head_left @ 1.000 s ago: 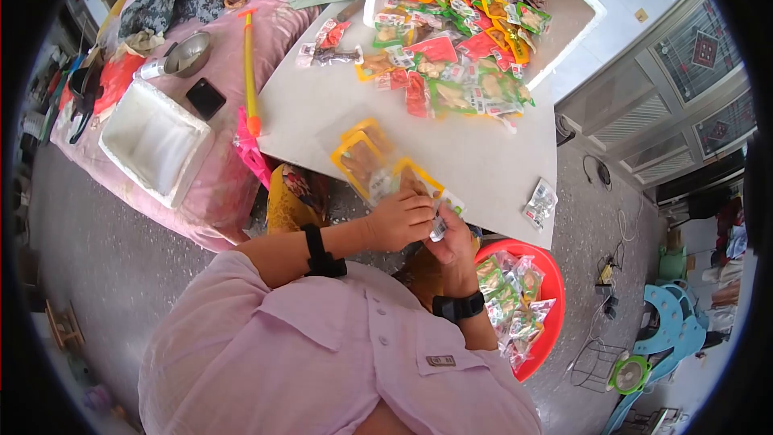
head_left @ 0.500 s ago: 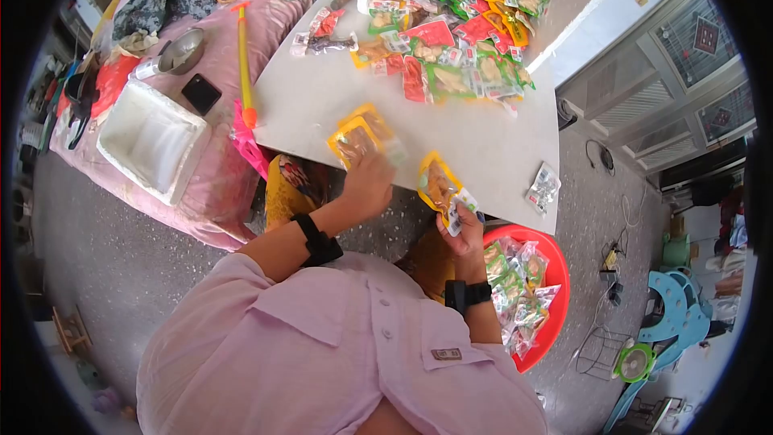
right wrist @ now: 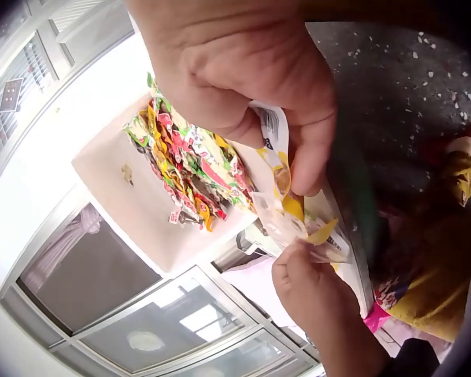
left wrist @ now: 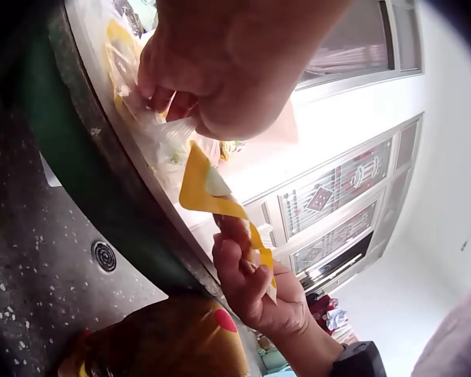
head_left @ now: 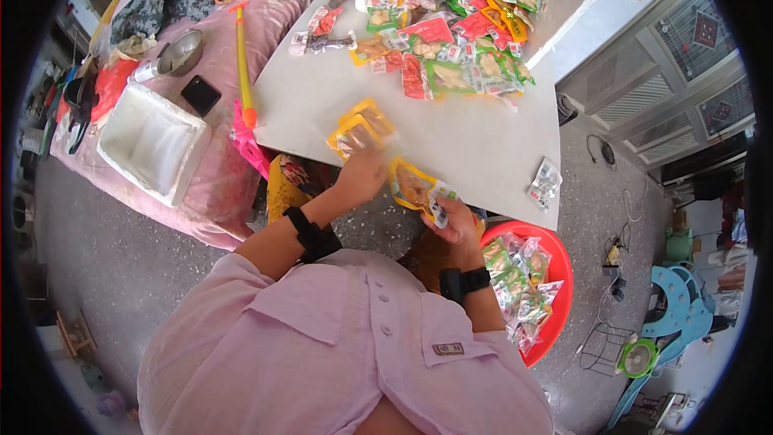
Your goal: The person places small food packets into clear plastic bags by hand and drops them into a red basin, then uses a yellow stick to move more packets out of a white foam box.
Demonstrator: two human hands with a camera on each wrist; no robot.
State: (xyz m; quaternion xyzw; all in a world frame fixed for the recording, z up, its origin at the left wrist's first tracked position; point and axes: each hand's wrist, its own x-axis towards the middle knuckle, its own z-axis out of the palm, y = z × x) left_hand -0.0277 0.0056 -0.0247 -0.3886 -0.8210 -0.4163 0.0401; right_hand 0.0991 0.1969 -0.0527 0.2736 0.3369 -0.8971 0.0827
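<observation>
My left hand point(head_left: 360, 181) is at the table's front edge, beside two overlapping yellow-edged packets point(head_left: 354, 135). Its curled fingers pinch clear plastic point(left wrist: 171, 149) in the left wrist view; where that plastic ends is blurred. To its right, my right hand point(head_left: 455, 224) grips the lower end of another yellow-edged packet point(head_left: 412, 185) with brown food inside. The right wrist view shows this hand point(right wrist: 251, 86) with thumb and fingers round the packet's white end point(right wrist: 273, 129), while the left hand point(right wrist: 318, 298) meets the clear plastic just beyond.
A white foam box point(head_left: 564, 32) full of colourful packets lies at the table's back. One small packet point(head_left: 545, 183) rests near the table's right edge. A red basin point(head_left: 560, 274) of packets stands lower right. A foam tray point(head_left: 153, 145) and phone point(head_left: 200, 95) are on the bed.
The hands were together at the packet, then parted as my left hand moved left to the overlapping packets. Since then, the right hand's packet has swung left, closer to the left hand.
</observation>
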